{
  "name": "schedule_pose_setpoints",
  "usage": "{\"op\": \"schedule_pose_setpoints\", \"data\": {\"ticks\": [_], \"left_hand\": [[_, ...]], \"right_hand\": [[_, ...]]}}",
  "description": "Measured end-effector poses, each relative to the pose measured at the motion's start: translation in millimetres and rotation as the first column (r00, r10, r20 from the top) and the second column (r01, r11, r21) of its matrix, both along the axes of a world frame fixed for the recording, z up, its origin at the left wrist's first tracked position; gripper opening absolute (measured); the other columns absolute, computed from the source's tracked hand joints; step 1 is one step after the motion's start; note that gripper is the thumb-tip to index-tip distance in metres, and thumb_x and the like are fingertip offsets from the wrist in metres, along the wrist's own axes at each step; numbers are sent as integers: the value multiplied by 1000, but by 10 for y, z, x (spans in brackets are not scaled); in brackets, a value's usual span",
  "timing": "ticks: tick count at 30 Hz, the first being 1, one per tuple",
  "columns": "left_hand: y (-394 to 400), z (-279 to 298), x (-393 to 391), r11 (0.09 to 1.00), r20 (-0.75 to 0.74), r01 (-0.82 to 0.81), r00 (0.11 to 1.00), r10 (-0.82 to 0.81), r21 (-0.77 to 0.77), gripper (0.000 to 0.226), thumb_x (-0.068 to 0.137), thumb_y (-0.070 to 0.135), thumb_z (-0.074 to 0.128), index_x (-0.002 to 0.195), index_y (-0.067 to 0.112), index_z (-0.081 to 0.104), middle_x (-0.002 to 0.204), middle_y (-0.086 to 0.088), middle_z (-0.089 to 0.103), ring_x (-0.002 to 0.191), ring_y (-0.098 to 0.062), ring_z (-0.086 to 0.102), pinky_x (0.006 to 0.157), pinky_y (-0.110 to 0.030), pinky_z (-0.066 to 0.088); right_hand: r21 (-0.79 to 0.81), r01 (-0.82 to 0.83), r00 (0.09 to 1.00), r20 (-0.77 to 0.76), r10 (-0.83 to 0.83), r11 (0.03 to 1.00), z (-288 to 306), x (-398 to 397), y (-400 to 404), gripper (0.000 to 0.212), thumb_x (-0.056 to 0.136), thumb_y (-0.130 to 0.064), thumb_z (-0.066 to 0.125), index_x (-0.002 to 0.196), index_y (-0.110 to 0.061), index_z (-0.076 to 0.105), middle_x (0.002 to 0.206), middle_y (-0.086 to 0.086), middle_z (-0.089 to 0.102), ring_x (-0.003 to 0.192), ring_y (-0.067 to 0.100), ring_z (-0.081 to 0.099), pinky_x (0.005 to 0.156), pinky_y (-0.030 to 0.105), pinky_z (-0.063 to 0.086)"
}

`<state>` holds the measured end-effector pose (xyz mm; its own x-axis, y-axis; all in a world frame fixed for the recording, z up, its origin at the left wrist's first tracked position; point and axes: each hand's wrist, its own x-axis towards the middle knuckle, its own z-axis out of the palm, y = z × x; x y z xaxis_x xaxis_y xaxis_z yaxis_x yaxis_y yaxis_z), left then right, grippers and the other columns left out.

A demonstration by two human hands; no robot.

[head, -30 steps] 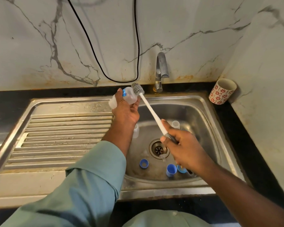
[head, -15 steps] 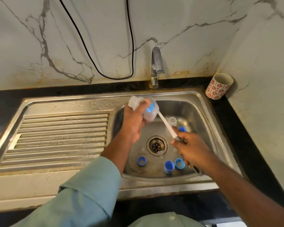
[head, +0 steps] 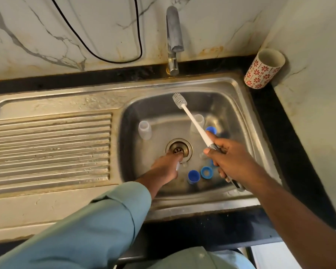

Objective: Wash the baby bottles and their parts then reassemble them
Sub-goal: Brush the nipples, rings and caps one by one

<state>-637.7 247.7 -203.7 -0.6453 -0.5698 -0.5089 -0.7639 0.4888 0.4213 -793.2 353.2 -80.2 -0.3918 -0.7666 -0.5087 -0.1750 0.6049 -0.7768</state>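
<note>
Bottle brush (head: 190, 117) is grasped by right hand (head: 229, 162) above sink (head: 239, 105); left hand (head: 166, 167) is lowered beside drain (head: 178, 149), grip indeterminate. Bottle (head: 144, 130) and blue caps (head: 193, 176) are noted nearby.

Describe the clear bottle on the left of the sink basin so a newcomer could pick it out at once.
Start at the steel sink basin and find the round drain. Up and left of it, near the basin's left wall, stands the clear bottle. Unlike the other clear bottle, no brush handle crosses it and no blue cap sits beside it.
</note>
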Motion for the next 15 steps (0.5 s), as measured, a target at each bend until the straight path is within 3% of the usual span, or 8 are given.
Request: {"op": "schedule_pose_setpoints", "data": {"ticks": [3, 7, 11, 15], "left_hand": [[71, -94, -51, 987, 83, 147, 987, -141, -69, 54, 88, 9, 64, 135, 23, 42, 135, -9, 48, 108, -30, 59, 84, -38, 50], [154, -190, -149, 981, 175, 190, 968, -182, -35, 57, 87, 0, 60, 136, 20, 40, 143, -12, 40, 112, -35, 58, 77, -38, 49], [192, -287, -190, 983, 286, 186, 941, -181, 10, 63, 84, -5, 63, 138, 20, 40, 155, -14, 26, 121, -38, 52, 89, -47, 54], [196, -285, -207, 985, 292, 168, 941, -173, 41, 67, 87, 1, 64, 145, 23, 37, 156, -12, 27, 126, -36, 50, 95, -44, 51]], "right_hand": [[7, 12, 1000, -10, -12, 1000, -38, -118, -36, 47, 96, -24, 60, 138, -42, 49, 65, 1, 56, 41, 11, 46, 40, 25, 41], [-3, 11, 1000, -18, -11, 1000, -57, -244, -70, 44, 95, -21, 60, 137, -36, 54, 59, -4, 54, 40, 13, 44, 40, 27, 41], [-16, -2, 1000, -13, 2, 1000, -39, -286, -93, 45, 94, -23, 61, 136, -37, 54, 66, 3, 57, 43, 14, 46, 44, 29, 44], [-9, -25, 1000, -10, 25, 1000, -45, -309, -103, 43, 95, -25, 61, 135, -37, 54, 75, 12, 62, 46, 15, 47, 46, 30, 47]]}}
